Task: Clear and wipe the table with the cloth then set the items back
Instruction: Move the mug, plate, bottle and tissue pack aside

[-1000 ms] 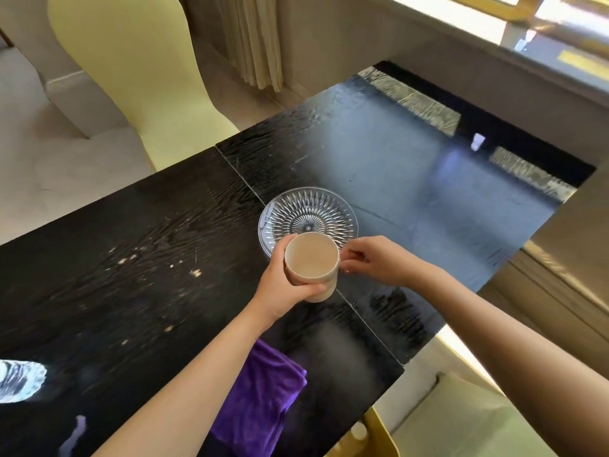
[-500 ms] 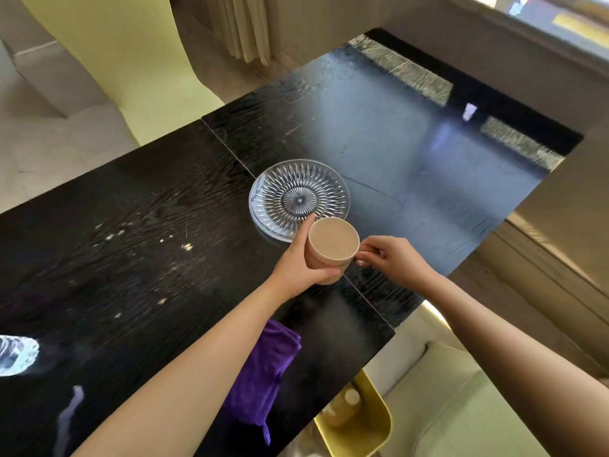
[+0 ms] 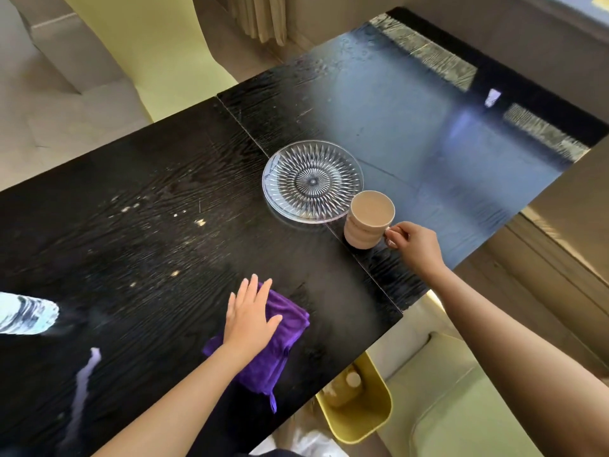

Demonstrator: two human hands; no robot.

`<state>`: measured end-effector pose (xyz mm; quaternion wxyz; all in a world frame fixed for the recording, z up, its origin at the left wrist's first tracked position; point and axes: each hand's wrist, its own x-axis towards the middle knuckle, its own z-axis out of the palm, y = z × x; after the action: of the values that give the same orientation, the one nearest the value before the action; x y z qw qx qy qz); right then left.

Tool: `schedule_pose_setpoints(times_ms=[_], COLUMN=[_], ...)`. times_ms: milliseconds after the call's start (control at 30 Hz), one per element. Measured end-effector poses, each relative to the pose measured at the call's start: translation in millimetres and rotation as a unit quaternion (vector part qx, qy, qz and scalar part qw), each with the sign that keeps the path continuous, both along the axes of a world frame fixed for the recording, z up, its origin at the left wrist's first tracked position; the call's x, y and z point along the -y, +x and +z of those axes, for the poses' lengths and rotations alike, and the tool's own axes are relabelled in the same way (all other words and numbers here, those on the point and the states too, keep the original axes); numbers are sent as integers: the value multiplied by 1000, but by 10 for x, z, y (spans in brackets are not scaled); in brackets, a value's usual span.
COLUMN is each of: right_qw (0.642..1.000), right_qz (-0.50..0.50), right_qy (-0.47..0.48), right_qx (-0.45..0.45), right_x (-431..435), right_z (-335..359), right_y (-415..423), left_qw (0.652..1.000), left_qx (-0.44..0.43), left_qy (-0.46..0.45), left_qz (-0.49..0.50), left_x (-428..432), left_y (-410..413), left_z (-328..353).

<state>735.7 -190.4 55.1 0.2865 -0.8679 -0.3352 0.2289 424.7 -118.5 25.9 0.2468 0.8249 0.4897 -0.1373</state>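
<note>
A beige ribbed mug (image 3: 367,222) stands on the black wooden table (image 3: 148,252), just right of a clear cut-glass plate (image 3: 312,181). My right hand (image 3: 416,247) pinches the mug's handle from the right. A folded purple cloth (image 3: 280,344) lies near the table's front edge. My left hand (image 3: 252,316) rests flat on the cloth with straight, spread fingers. Pale crumbs are scattered over the table left of the plate.
A clear plastic bottle (image 3: 24,313) lies at the left edge of the table. A yellow bin (image 3: 359,407) with a bottle inside stands on the floor below the front edge. A yellow chair (image 3: 145,44) stands behind the table, and a ledge runs along the right side.
My left hand let go of the mug and moved down onto the purple cloth. The mug went from above the plate to the table at its right, held by my right hand.
</note>
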Motion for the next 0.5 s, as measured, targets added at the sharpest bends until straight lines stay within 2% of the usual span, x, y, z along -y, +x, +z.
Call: schedule_pose_setpoints(times_ms=[233, 500], right_qw=[1000, 991], right_qz=[-22, 43], right_qy=[-9, -124], right_qx=[-5, 13], right_x=[-24, -140], right_z=[-52, 106], right_y=[-88, -89], left_qw=[999, 998], left_qx=[-24, -49], left_qy=[-3, -7], left_qz=[-24, -32], left_x=[130, 96], left_y=[-150, -110], left_z=[-159, -143])
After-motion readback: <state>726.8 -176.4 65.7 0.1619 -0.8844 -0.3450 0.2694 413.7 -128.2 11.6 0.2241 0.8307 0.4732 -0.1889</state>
